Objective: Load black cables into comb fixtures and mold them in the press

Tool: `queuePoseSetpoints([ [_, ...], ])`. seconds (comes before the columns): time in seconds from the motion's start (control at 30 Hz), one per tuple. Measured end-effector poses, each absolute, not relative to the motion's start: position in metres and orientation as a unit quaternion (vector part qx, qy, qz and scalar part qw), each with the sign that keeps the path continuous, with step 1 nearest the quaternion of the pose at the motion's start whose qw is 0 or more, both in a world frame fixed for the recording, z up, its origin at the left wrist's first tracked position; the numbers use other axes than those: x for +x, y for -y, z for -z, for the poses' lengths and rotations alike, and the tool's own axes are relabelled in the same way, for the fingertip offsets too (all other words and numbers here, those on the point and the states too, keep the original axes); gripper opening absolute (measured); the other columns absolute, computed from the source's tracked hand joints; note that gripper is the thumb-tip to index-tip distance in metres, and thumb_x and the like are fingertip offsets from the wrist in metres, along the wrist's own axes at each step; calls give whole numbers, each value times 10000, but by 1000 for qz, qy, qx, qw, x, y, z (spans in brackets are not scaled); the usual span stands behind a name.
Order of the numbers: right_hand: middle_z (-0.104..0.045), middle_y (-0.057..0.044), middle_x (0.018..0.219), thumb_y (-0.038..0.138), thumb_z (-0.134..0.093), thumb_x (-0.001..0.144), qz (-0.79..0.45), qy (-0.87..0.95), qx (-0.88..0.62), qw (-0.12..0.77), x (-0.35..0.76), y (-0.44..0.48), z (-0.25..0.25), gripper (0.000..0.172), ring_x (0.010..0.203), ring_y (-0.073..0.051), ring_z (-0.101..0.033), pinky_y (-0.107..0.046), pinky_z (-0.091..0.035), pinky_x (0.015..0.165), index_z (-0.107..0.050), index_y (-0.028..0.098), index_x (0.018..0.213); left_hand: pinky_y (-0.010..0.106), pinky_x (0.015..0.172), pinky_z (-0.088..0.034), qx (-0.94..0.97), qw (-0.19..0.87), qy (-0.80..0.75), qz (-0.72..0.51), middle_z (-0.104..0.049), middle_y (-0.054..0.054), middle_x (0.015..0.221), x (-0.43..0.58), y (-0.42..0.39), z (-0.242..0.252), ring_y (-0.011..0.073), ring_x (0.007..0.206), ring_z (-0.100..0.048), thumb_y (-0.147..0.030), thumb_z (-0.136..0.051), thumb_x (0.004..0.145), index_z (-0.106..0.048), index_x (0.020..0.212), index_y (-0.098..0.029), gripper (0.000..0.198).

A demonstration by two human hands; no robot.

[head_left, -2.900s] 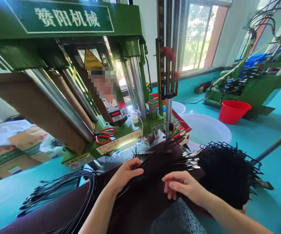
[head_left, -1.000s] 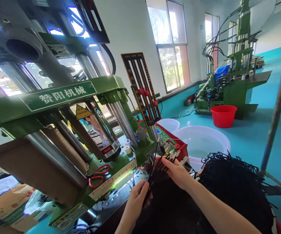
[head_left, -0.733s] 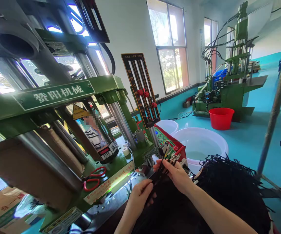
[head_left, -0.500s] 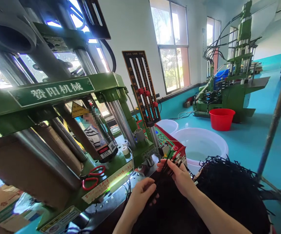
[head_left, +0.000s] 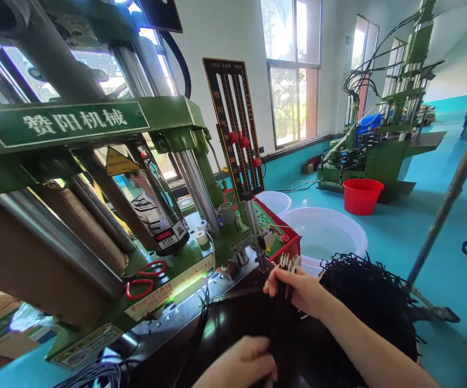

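My right hand (head_left: 298,288) is closed around a bundle of thin black cables (head_left: 281,315). Their silver metal connector ends (head_left: 289,262) stick up above its fingers. Lower down and nearer to me, my left hand (head_left: 244,364) is curled with its fingers together beside the hanging part of the bundle. It is slightly blurred, and what lies inside it is hidden. Under both hands is a dark, glossy work surface (head_left: 229,328). A large heap of black cables (head_left: 373,307) is piled to the right of my right hand.
A green press (head_left: 169,116) stands at the left, with red-handled scissors (head_left: 146,279) on its bed. Behind my right hand are a control panel (head_left: 272,229) and a white tub (head_left: 358,237). A red bucket (head_left: 363,196) and a metal pole (head_left: 447,210) are farther right. Another person (head_left: 148,210) is beyond the press.
My left hand has moved down and away from my right hand. The connector ends now stand upright above my right fist. The view has shifted slightly.
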State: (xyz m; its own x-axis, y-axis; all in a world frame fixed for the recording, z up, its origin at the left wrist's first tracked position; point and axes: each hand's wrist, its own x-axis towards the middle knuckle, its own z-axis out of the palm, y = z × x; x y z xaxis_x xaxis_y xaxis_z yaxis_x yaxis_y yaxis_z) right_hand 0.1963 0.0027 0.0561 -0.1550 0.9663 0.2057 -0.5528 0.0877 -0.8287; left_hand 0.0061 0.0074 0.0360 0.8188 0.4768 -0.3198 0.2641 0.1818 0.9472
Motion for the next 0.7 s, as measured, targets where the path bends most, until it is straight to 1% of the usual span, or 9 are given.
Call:
queuePoseSetpoints([
  [0.07,-671,-72,748,330,-527,823,-647,474,-245,545,183,16,-48,254,866,-217,-591,-362,-387,851,-681,139,753,250,491,-414,571,769,-255,-133,-591,25,603,8,11,-18,160,565,-564,-460,-713,560,-604,762,-195,350],
  [0.13,-667,-89,917,345,-556,799,-657,520,-257,482,169,35,-36,242,942,-241,-569,-386,-377,881,-701,152,780,285,516,-429,497,812,-243,-186,-595,40,641,13,29,0,186,581,-574,-509,-733,511,-598,884,-217,493],
  [0.23,-609,-94,1095,388,-593,768,-668,535,-288,430,158,48,-20,271,1013,-258,-543,-401,-378,896,-692,186,919,245,466,-399,398,846,-250,-251,-544,3,550,23,51,18,116,447,-509,-562,-646,607,-556,916,-212,476],
  [0.3,-590,-110,1135,419,-578,776,-689,497,-271,452,159,40,-18,381,1060,-257,-522,-428,-335,946,-618,203,1088,197,379,-325,326,865,-247,-291,-452,-46,428,30,61,24,58,322,-376,-552,-589,678,-534,826,-187,397],
  [0.37,-557,-122,1189,435,-537,803,-693,489,-246,469,165,24,-26,461,1110,-245,-491,-437,-293,985,-527,203,1202,172,315,-238,287,866,-263,-313,-380,-74,363,37,66,25,33,268,-264,-549,-572,696,-497,734,-174,384],
  [0.43,-531,-114,1226,426,-461,852,-659,573,-259,413,170,8,-40,440,1142,-227,-463,-412,-282,1001,-512,189,1218,167,288,-186,280,852,-302,-325,-362,-82,346,43,66,23,28,257,-230,-543,-603,668,-472,687,-169,396],
  [0.57,-520,-124,1237,374,-350,900,-509,796,-279,171,168,-4,-63,435,1154,-216,-449,-345,-309,988,-520,125,1214,180,303,-217,275,817,-351,-365,-429,-58,398,52,62,17,40,284,-304,-519,-620,656,-491,691,-149,394],
  [0.63,-490,-144,1263,357,-381,887,-448,844,-261,137,163,-2,-63,453,1187,-229,-412,-342,-296,996,-483,98,1244,186,331,-248,263,812,-343,-393,-470,-40,449,54,60,16,50,323,-359,-518,-617,655,-497,701,-144,395],
  [0.7,-497,-143,1257,346,-421,870,-429,854,-253,148,158,0,-56,451,1188,-232,-410,-334,-299,995,-489,93,1238,186,340,-246,246,813,-338,-405,-479,-36,474,53,59,16,53,346,-376,-529,-633,628,-489,693,-150,410],
])
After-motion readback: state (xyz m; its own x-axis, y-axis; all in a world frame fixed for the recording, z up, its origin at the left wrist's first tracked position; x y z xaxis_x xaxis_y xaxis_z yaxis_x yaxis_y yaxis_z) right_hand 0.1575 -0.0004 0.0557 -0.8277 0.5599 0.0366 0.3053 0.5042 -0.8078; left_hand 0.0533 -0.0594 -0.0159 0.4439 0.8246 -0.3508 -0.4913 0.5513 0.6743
